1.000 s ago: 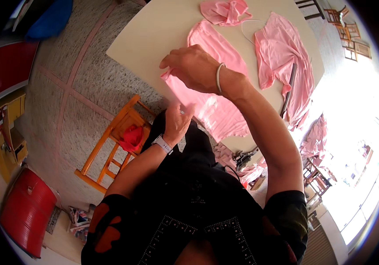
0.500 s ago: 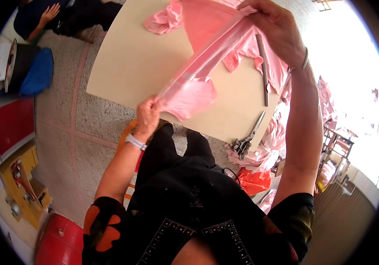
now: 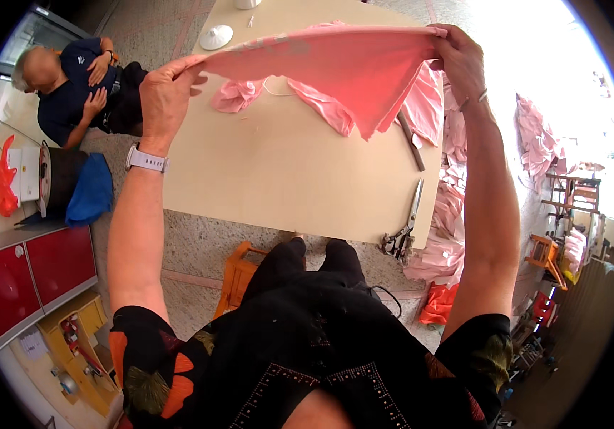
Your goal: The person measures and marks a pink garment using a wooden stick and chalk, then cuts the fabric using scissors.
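Stretched out in the air over the beige table point(image 3: 293, 179) is a pink fabric piece point(image 3: 343, 71). My left hand point(image 3: 167, 100) pinches one end at the upper left. My right hand point(image 3: 457, 61) grips the other end at the upper right. More pink cloth point(image 3: 318, 107) lies beneath it, along with a pink bundle point(image 3: 234, 96) and a thin white cord point(image 3: 275, 89). A dark narrow bar point(image 3: 411, 143) rests near the right edge, above large metal scissors point(image 3: 411, 214).
A seated co-worker point(image 3: 64, 100) is at the upper left. A wooden chair point(image 3: 232, 279) stands by my legs. Pink cloth piles point(image 3: 439, 254) and a red bag point(image 3: 436, 304) lie beside the table at right. Red cabinets point(image 3: 3, 286) are at left. A white round object point(image 3: 215, 37) sits at the table's back.
Both hands have moved up and apart, lifting the fabric and spreading it horizontally. The view has shifted, bringing the co-worker and more of the table's back into sight.
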Action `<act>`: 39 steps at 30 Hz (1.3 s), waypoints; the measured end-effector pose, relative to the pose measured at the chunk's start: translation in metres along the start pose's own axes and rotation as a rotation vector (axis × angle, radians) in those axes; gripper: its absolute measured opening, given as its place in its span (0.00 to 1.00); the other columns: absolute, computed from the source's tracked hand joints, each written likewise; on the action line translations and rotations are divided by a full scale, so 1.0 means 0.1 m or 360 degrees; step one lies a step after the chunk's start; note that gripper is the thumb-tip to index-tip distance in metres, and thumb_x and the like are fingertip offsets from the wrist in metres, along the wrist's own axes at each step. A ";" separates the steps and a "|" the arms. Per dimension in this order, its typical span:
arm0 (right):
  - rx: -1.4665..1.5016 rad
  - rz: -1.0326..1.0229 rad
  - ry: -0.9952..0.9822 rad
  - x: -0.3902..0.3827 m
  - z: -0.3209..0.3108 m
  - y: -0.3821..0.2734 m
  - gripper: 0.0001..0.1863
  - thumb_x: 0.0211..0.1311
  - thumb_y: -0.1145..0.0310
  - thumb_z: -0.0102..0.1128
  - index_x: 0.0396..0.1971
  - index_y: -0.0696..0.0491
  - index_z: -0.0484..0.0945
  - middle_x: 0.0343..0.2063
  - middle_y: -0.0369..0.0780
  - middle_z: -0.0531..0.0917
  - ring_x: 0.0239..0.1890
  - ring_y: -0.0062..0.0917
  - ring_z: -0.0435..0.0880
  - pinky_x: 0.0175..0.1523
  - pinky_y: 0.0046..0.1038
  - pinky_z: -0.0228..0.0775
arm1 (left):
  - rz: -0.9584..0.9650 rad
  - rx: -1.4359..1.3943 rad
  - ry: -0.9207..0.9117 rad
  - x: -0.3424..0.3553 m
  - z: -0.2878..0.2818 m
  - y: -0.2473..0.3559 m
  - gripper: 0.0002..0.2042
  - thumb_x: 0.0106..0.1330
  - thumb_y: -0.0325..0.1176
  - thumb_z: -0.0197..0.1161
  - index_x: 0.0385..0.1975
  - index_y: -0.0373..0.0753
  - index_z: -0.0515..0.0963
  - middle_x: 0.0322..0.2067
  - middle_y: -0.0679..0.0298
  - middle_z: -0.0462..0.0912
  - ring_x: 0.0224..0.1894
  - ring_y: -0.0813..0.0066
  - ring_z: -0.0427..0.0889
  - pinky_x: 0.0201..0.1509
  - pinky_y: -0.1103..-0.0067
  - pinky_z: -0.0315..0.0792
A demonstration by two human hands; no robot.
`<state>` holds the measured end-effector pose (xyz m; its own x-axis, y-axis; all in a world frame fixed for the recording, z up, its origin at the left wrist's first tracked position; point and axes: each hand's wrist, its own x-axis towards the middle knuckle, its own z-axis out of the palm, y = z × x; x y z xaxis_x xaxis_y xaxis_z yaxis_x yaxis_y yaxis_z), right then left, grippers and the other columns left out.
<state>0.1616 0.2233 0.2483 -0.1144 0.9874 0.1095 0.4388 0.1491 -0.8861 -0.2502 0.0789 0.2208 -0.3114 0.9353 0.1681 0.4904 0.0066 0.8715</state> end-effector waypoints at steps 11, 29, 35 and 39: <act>-0.0070 -0.0317 -0.0208 -2.03 0.60 0.90 0.14 0.57 0.88 0.52 0.40 0.60 0.81 0.39 0.43 0.86 0.46 0.29 0.86 0.52 0.27 0.76 | 0.0202 0.0546 -0.0098 -1.47 0.19 -1.20 0.14 0.62 0.18 0.59 0.47 0.35 0.83 0.53 0.54 0.82 0.53 0.61 0.83 0.55 0.73 0.79; -0.0390 -0.0061 -0.0711 -3.06 1.00 1.64 0.17 0.51 0.87 0.49 0.39 0.60 0.81 0.50 0.46 0.82 0.53 0.44 0.80 0.56 0.38 0.73 | 0.0268 0.0979 -0.0352 -2.49 0.15 -1.76 0.14 0.65 0.23 0.58 0.51 0.34 0.80 0.57 0.56 0.79 0.59 0.55 0.77 0.63 0.67 0.72; -0.0309 0.0185 -0.0713 -3.12 1.04 1.59 0.10 0.60 0.80 0.54 0.39 0.60 0.81 0.48 0.48 0.79 0.50 0.45 0.80 0.54 0.37 0.72 | 0.0286 0.1058 -0.0248 -2.40 0.12 -1.66 0.10 0.64 0.26 0.61 0.42 0.32 0.80 0.45 0.53 0.80 0.50 0.53 0.78 0.55 0.66 0.73; -0.0374 0.0197 -0.0633 -3.12 1.10 1.59 0.07 0.62 0.77 0.57 0.38 0.59 0.81 0.44 0.47 0.78 0.45 0.45 0.80 0.50 0.38 0.73 | -0.0302 0.0563 0.0153 -2.03 0.12 -1.83 0.08 0.65 0.29 0.62 0.39 0.32 0.80 0.38 0.53 0.81 0.40 0.56 0.81 0.49 0.67 0.76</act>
<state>0.1691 -0.0669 0.0237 -0.3607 0.9082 -0.2123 0.6550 0.0846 -0.7509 -0.2671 -0.1075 0.0217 -0.4893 0.8687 0.0767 0.6613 0.3123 0.6820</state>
